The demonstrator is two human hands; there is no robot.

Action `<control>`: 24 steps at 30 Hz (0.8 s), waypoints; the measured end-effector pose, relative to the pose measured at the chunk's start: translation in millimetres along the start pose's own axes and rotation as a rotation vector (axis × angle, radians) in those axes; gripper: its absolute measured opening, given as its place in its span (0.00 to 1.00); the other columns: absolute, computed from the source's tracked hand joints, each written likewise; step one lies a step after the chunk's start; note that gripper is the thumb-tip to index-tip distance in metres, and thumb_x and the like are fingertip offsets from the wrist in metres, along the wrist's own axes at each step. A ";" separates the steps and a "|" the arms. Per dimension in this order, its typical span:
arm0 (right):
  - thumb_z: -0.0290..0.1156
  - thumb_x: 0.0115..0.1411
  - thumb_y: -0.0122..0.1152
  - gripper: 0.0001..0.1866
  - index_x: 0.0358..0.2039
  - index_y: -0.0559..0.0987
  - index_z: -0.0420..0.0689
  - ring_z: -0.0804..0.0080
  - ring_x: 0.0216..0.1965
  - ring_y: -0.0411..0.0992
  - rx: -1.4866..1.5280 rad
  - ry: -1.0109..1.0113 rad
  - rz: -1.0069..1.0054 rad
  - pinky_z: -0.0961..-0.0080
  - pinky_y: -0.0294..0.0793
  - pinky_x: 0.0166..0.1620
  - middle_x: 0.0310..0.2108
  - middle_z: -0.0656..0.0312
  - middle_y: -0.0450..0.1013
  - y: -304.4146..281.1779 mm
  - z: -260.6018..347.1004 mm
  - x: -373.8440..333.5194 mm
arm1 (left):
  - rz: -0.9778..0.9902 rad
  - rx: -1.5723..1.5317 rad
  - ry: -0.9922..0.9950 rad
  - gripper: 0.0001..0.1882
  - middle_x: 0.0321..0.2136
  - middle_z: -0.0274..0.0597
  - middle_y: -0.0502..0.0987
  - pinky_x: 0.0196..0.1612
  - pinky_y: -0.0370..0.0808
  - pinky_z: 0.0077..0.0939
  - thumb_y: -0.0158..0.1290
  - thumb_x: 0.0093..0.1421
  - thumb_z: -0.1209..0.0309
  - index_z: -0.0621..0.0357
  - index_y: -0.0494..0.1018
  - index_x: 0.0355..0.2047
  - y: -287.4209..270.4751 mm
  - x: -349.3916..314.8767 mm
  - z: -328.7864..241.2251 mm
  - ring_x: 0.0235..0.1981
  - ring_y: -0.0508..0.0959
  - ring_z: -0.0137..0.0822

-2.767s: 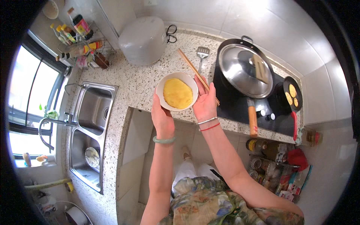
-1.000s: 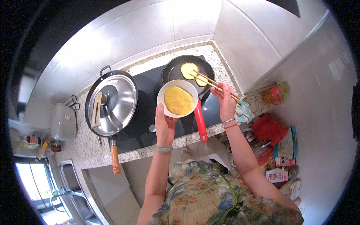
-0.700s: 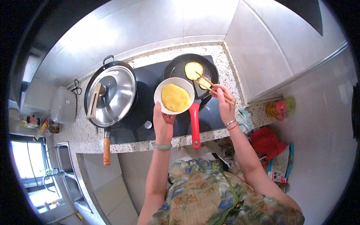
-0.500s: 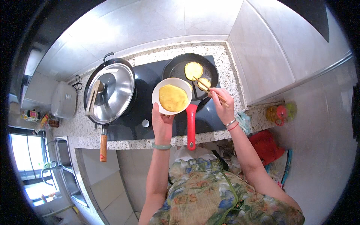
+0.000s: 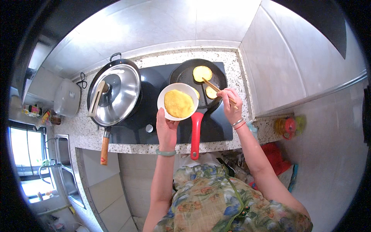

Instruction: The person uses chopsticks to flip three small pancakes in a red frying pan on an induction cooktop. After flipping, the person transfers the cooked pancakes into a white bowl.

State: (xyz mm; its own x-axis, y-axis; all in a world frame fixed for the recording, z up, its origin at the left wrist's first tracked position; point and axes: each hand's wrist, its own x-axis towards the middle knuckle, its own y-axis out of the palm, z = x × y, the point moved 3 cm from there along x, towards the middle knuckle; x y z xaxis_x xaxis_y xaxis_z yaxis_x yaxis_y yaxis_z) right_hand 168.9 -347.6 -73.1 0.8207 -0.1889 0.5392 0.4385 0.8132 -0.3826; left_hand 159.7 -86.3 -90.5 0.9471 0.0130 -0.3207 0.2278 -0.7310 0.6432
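My left hand holds a white bowl with a yellow pancake in it, over the near left part of a dark frying pan. In my right hand is a pair of wooden chopsticks. Their tips point at the lower edge of the far round pancake; whether they touch it I cannot tell. A second small pancake lies in the pan beside the chopsticks, by my fingers. Part of a third pancake shows past the bowl's right rim.
The pan's red handle sticks out over the counter's front edge. Left on the black cooktop stands a wok with a steel lid, tongs lying across it. A tiled wall rises at the right. A sink is far left.
The chopstick tips have shifted off the small right pancake toward the far one. The small pancake now lies free of them. The bowl stays over the pan; the whole view has shifted slightly.
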 end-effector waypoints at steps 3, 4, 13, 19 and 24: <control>0.23 0.64 0.58 0.04 0.33 0.80 0.38 0.63 0.34 0.76 0.006 -0.004 0.027 0.72 0.76 0.38 0.33 0.55 0.74 4.3 0.2 5.6 | 0.007 -0.001 0.000 0.24 0.54 0.42 0.74 0.54 0.77 0.35 0.45 0.71 0.55 0.58 0.65 0.59 -0.2 1.3 0.6 0.53 0.78 0.37; 0.24 0.64 0.58 0.04 0.33 0.80 0.38 0.63 0.34 0.75 0.000 -0.022 0.038 0.72 0.76 0.38 0.33 0.55 0.74 6.2 1.5 7.1 | 0.007 0.004 -0.001 0.25 0.55 0.42 0.74 0.55 0.76 0.35 0.45 0.71 0.54 0.58 0.65 0.60 -2.8 2.5 2.3 0.53 0.77 0.37; 0.24 0.66 0.55 0.07 0.33 0.80 0.37 0.68 0.34 0.77 0.047 0.010 -0.034 0.74 0.77 0.37 0.32 0.57 0.75 8.5 -4.6 20.1 | -0.001 0.010 0.003 0.26 0.54 0.41 0.75 0.53 0.76 0.33 0.46 0.70 0.53 0.57 0.66 0.60 -7.9 6.8 -3.7 0.51 0.78 0.35; 0.34 0.72 0.49 0.16 0.34 0.79 0.34 0.63 0.33 0.81 0.555 0.430 -0.239 0.72 0.84 0.38 0.34 0.53 0.78 -4.8 -20.0 33.9 | -0.012 -0.016 -0.024 0.22 0.50 0.40 0.76 0.50 0.78 0.32 0.48 0.70 0.56 0.56 0.66 0.57 -1.4 11.0 -0.9 0.49 0.79 0.35; 0.39 0.72 0.48 0.20 0.39 0.77 0.32 0.60 0.34 0.82 0.633 0.583 -0.336 0.67 0.85 0.40 0.34 0.49 0.78 -16.5 -21.9 37.7 | -0.044 -0.030 -0.043 0.24 0.51 0.42 0.77 0.51 0.77 0.33 0.49 0.69 0.54 0.56 0.68 0.58 -3.2 13.4 4.9 0.50 0.78 0.36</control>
State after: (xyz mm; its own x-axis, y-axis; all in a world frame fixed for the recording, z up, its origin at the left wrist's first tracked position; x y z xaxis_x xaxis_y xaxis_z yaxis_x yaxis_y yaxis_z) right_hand 200.6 -380.2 -62.9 0.8164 -0.5772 0.0184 0.5461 0.7821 0.3001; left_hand 170.6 -87.2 -100.3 0.9257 0.0146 -0.3780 0.2758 -0.7099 0.6480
